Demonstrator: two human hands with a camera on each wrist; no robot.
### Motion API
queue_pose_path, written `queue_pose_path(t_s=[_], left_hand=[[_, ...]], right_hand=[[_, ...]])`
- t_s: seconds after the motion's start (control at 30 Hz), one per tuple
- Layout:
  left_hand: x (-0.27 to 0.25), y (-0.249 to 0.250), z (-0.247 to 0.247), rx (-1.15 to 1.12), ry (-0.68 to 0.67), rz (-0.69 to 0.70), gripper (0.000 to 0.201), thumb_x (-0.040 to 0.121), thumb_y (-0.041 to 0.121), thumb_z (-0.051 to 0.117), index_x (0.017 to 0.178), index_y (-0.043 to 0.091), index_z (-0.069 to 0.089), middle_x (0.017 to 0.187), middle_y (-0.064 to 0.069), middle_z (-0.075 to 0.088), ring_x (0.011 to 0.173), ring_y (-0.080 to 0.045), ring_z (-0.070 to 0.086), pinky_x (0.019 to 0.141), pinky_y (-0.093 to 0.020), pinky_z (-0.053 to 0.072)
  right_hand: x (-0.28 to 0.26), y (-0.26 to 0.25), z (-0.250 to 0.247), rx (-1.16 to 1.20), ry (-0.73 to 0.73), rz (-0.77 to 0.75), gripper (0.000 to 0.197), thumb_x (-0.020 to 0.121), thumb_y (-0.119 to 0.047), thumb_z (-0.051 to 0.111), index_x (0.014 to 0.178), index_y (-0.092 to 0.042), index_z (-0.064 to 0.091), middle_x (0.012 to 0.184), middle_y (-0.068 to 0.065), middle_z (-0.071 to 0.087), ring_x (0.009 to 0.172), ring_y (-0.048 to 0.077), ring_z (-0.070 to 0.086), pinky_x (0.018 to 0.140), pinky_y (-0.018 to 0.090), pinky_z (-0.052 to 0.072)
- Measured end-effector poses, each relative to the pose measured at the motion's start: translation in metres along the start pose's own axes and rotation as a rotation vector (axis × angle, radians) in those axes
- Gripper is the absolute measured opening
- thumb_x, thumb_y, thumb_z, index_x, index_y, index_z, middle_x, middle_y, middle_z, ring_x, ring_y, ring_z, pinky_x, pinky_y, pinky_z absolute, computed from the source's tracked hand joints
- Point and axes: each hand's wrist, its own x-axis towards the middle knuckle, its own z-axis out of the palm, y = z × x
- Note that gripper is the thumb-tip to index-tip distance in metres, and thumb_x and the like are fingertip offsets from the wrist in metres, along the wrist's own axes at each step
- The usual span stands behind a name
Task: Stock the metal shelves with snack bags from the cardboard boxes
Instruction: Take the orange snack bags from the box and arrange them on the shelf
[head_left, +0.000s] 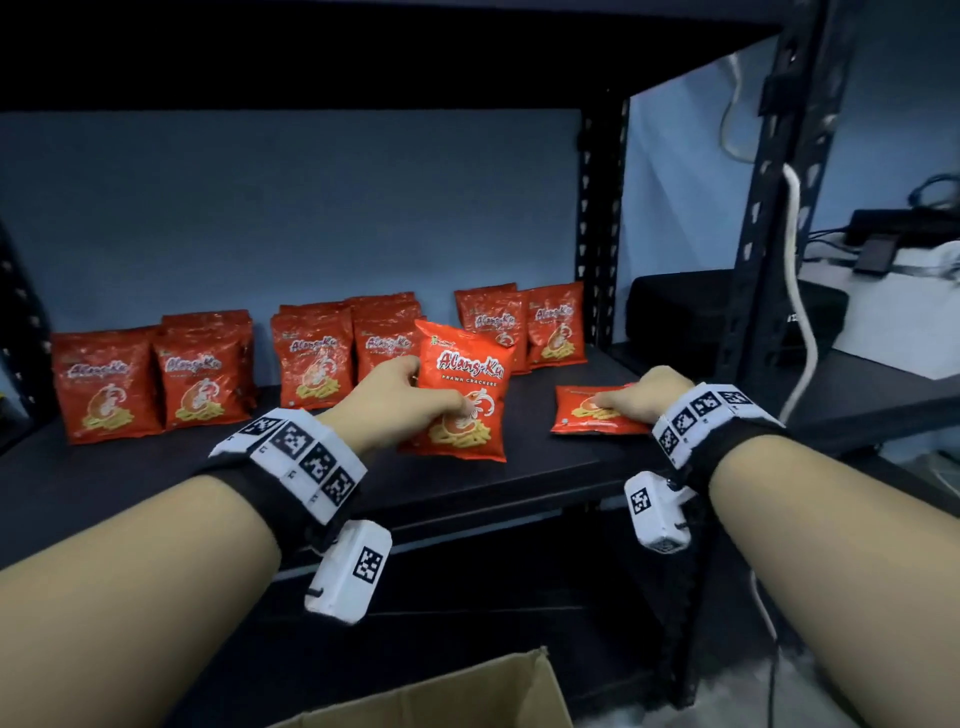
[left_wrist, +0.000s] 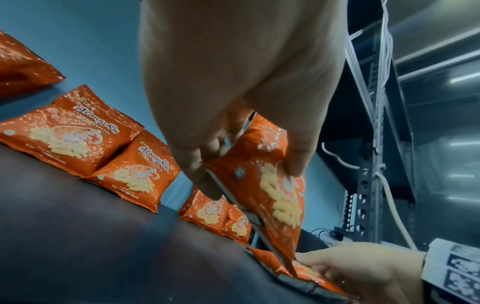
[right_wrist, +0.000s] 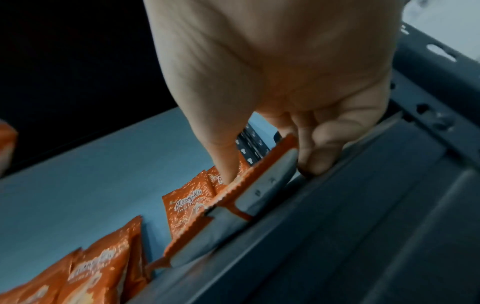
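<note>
- Upright snack bag (head_left: 462, 384): red, printed "Alang-Ku Prawn Crackers", being held upright by the left hand (head_left: 400, 397) with its lower edge at or just above the dark shelf board (head_left: 311, 478), in front of the stocked row.
- Flat snack bag (head_left: 597, 415): lying face up on the same board, to the right of the upright bag and near the front edge; the right hand (head_left: 641, 397) is gripping it.
- Stocked bags (head_left: 311, 358): standing in groups along the back of the shelf against the blue wall (head_left: 311, 208); the nearest groups are standing directly behind the upright bag, filling the space behind it.
- Shelf upright (head_left: 769, 208): a perforated dark metal post bounding the bay on the right, with a white cable (head_left: 797, 291) hanging beside it.
- Cardboard box (head_left: 467, 696): open, sitting below the shelf at the frame's lower edge.
- Left hand, wrist view: thumb (left_wrist: 296, 156) pressing on the bag's printed face, fingers (left_wrist: 197, 174) curling behind its edge.
- Right hand, wrist view: thumb (right_wrist: 223, 164) pressing on top of the flat bag, fingers (right_wrist: 319, 156) curling under its far edge, knuckles close to the shelf rail (right_wrist: 337, 205).
</note>
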Motion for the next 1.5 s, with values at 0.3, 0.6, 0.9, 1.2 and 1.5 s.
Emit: queue_pose_path(t_s=[0.3,0.6,0.9,1.2,1.5], left_hand=[[0.056,0.0,0.017,-0.025,0.014,-0.127,0.038,0.078,0.011,0.086,0.111,0.01,0.068,0.092,-0.006,0.079,0.075,-0.016,0.077,0.068,-0.03,0.062],[0.123,0.003,0.033,0.161,0.086,-0.098,0.035,0.071,0.03,0.094,0.093,0.021,0.069,0.096,0.001,0.077,0.078,-0.013,0.072,0.06,-0.025,0.051],[0.201,-0.008,0.059,0.187,0.046,-0.146,0.051,0.072,0.021,0.093,0.115,0.012,0.068,0.108,-0.006,0.076,0.098,-0.025,0.073,0.091,-0.047,0.061],[0.232,-0.018,0.062,0.283,0.124,-0.182,0.043,0.078,0.023,0.088,0.111,0.005,0.067,0.105,-0.012,0.072,0.092,-0.028,0.074,0.084,-0.046,0.063],[0.206,-0.015,0.051,0.43,0.08,-0.169,0.04,0.081,0.041,0.086,0.092,0.011,0.061,0.087,-0.007,0.065,0.074,-0.022,0.063,0.065,-0.029,0.05]], right_hand=[[0.034,-0.009,-0.01,0.136,-0.12,-0.022,0.064,0.078,-0.045,0.088,0.117,0.002,0.065,0.112,0.013,0.073,0.106,0.03,0.07,0.093,0.039,0.057],[0.13,-0.036,-0.008,0.381,-0.099,-0.23,0.086,0.037,-0.041,0.093,0.113,-0.01,0.067,0.102,0.007,0.078,0.089,0.028,0.077,0.087,0.049,0.062],[0.151,-0.062,-0.009,0.316,-0.101,-0.15,0.031,0.088,-0.01,0.079,0.115,-0.017,0.067,0.114,0.007,0.072,0.106,0.027,0.069,0.08,0.042,0.062],[0.185,-0.074,0.003,0.208,-0.048,-0.158,0.043,0.086,-0.01,0.082,0.125,-0.008,0.062,0.116,0.013,0.069,0.102,0.03,0.071,0.08,0.043,0.064],[0.151,-0.064,-0.003,0.014,0.087,-0.145,0.063,0.076,-0.034,0.091,0.121,0.0,0.066,0.115,0.014,0.072,0.105,0.031,0.07,0.094,0.043,0.058]])
